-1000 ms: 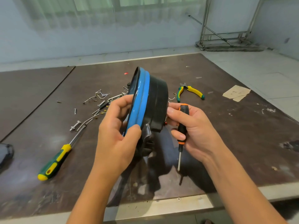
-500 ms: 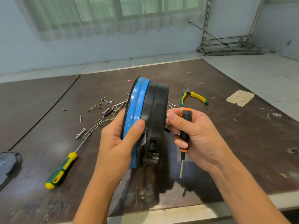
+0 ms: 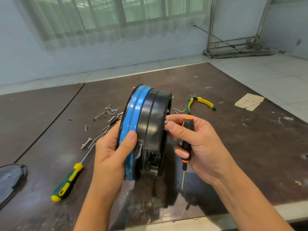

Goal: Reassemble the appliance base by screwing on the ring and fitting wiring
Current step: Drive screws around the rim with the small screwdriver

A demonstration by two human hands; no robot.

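- A worn dark brown tabletop (image 3: 233, 147) fills the lower frame; behind it are pale floor tiles, a window with a sheer curtain (image 3: 100, 22) across the top, and a metal rack (image 3: 233, 40) at the upper right
- The round black plastic appliance base (image 3: 153, 124) stands on edge at the centre of the frame, held between both hands; its glossy blue ring (image 3: 131, 117) sits on the left-facing side
- The left hand (image 3: 110, 157) grips the base's lower left rim, thumb pressed on the blue ring, fingers wrapped behind
- The right hand (image 3: 200, 144) curls around a small orange-and-black screwdriver (image 3: 185, 147), tip pointing down; its thumb and forefinger pinch a small silvery piece (image 3: 166, 122) against the base's right rim
- At the lower left lies a green-and-yellow screwdriver (image 3: 66, 182); above it are scattered loose screws and bent wires (image 3: 106, 114)
- Green-and-yellow pliers (image 3: 200, 102) lie right of the base, a cardboard scrap (image 3: 249, 101) farther right; a dark grey object (image 3: 10, 177) shows at the left edge
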